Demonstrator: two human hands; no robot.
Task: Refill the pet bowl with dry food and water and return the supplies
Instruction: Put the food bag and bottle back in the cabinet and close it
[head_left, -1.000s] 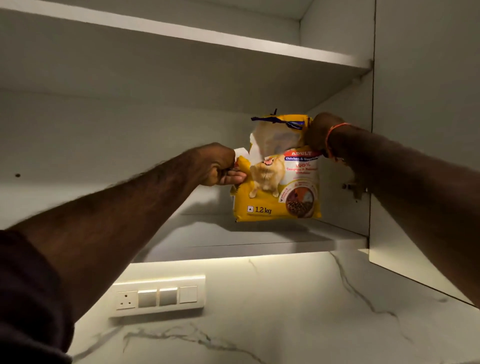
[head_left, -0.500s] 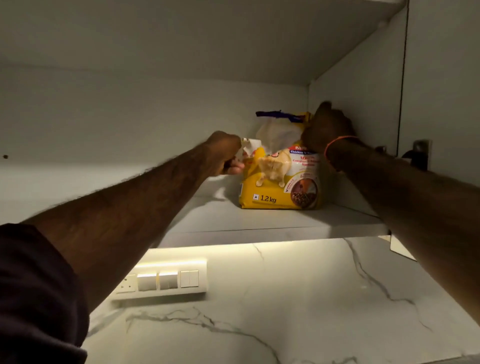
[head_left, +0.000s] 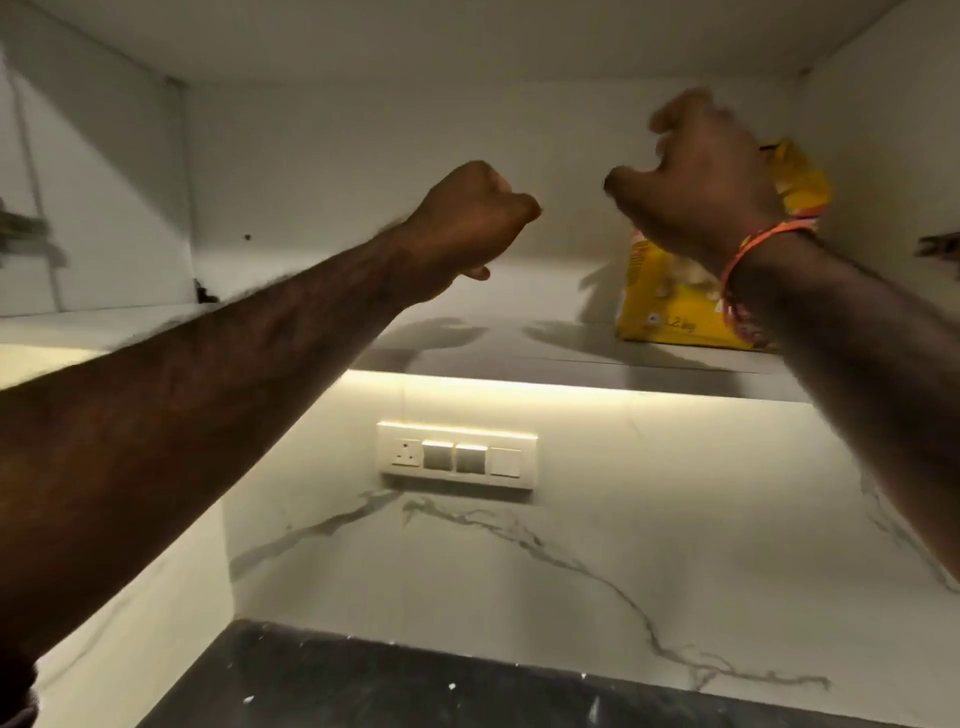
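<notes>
Hovering up inside the cupboard, both hands are free of the bag. The left hand (head_left: 470, 218) is balled into a loose fist with nothing in it, well to the left of the food. The right hand (head_left: 696, 182), with an orange thread (head_left: 753, 249) round the wrist, hangs with fingers half curled and spread in front of the yellow pet food bag (head_left: 654, 312), gripping nothing I can make out, though motion blur smears the fingertips.

That bag stands upright on the cupboard shelf (head_left: 493, 353), tucked into the right rear corner. It looks like a soft, crinkly pouch, moderately weighty with loose kibble that will shift, and its printed film is probably slick. I'd take it by the folded top and support the side or base, not pinch one corner.

Below are a lit switch plate (head_left: 457, 457) on marble and the dark desk (head_left: 415, 686).
</notes>
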